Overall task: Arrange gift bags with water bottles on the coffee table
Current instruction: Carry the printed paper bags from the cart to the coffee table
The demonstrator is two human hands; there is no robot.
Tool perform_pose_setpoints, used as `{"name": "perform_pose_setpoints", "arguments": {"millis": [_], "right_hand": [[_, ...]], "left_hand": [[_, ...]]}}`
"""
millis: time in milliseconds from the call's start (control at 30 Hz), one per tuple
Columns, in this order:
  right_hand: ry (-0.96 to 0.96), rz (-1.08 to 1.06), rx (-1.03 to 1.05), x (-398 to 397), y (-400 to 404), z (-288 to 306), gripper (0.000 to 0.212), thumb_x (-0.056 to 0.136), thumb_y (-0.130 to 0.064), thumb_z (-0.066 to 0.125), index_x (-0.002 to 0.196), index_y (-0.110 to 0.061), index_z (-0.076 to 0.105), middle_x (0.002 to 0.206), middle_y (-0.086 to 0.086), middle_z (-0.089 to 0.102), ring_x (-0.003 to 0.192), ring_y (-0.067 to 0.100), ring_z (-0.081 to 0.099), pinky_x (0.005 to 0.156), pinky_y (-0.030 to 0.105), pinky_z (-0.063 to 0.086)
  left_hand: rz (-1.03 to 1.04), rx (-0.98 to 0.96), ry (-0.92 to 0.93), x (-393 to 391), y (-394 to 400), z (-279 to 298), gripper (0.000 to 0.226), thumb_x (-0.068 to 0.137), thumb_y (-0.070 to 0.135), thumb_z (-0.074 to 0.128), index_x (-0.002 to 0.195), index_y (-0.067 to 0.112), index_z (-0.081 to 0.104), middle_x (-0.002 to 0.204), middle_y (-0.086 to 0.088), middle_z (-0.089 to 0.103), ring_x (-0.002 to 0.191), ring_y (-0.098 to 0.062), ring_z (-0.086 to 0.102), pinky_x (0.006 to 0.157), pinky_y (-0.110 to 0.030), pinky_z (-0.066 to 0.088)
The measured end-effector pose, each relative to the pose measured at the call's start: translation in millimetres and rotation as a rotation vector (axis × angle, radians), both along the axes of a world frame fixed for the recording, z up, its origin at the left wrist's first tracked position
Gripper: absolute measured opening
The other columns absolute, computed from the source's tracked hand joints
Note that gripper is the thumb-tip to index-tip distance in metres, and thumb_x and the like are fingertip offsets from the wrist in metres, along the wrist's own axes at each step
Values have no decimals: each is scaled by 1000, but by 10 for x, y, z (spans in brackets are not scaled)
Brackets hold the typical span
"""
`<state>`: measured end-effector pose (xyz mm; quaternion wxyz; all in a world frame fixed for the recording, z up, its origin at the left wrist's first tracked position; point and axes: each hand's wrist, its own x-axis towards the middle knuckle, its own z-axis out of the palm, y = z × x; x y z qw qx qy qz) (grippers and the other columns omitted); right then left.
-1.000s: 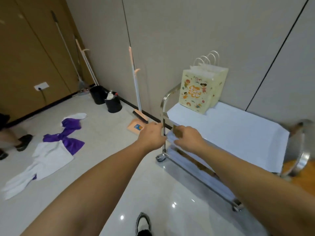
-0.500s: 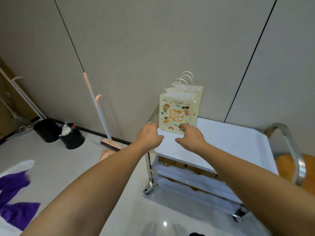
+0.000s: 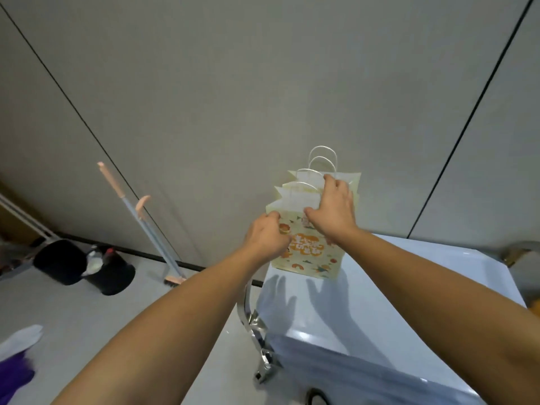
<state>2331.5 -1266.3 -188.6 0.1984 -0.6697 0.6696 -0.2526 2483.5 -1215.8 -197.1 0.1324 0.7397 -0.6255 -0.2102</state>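
Two bare forearms reach out over a white-covered trolley [image 3: 380, 302], whose chrome frame [image 3: 251, 314] bends up at its near left corner. The left hand [image 3: 267, 236] grips the near-left top edge of the front gift bag [image 3: 306, 252], fingers curled on the paper; the right hand [image 3: 334, 210] lies over the bag mouths, its fingers bent on the rims, though whether they pinch a rim or only press cannot be told. The front bag and a second gift bag [image 3: 347, 178] close behind it stand upright at the trolley's far left corner, just beside the grey wall [image 3: 263, 83]. No water bottle shows, so the weight is unknown; as thin printed paper, the bags likely crease easily and sag if squeezed, and the white looped handles [image 3: 321, 154] look the safest place to take hold. The trolley edge lies close on the bags' left, while the cover to the right offers room. Left of the trolley, on the floor, stand two black bins [image 3: 84, 267] and a broom [image 3: 146, 220].
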Motion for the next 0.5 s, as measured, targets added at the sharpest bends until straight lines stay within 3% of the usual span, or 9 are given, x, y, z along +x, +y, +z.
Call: {"name": "perform_pose_setpoints", "arguments": {"millis": [133,200,267,300,367,500], "right_hand": [[-13,-70,-95,163,-446,48,67,81,-26,74,139,-16,42,138,10,45,127,33,42,105,41,38],[-41,-68,-129,227,-566,49,41,84,-25,70,122,-17,59,124,7,58,117,31,52,95,39,44],[-118,-77,-119,272,-622,75,10,85,-25,67,93,-19,69,98,4,68,97,28,62,75,32,47],[-158,-76,-98,293,-635,89,7,86,-25,67,80,-21,66,83,2,68,86,27,63,68,31,44],[-183,-80,-75,328,-616,107,23,83,-25,68,65,-20,54,67,-1,60,73,24,59,60,30,38],[-119,-138,-92,371,-447,222,17,71,-8,58,60,-18,49,61,1,54,69,28,53,54,28,32]], "left_hand": [[20,2,17,99,-373,-1,59,83,34,74,134,17,51,129,-10,54,123,-32,52,101,-43,49],[21,9,4,169,-519,2,66,80,34,77,137,19,47,131,-10,51,126,-33,48,103,-44,46],[0,6,-3,240,-657,-1,77,78,32,80,143,19,41,137,-10,46,130,-32,43,106,-45,43],[-16,2,-10,275,-725,-9,82,76,32,82,145,19,39,139,-9,44,131,-32,42,107,-45,43],[-60,0,-26,328,-840,-23,90,72,30,86,147,20,37,141,-8,42,132,-32,41,107,-47,44],[-218,-16,-51,356,-959,-47,94,70,21,87,149,23,35,140,-5,42,131,-30,40,105,-44,44]]}}
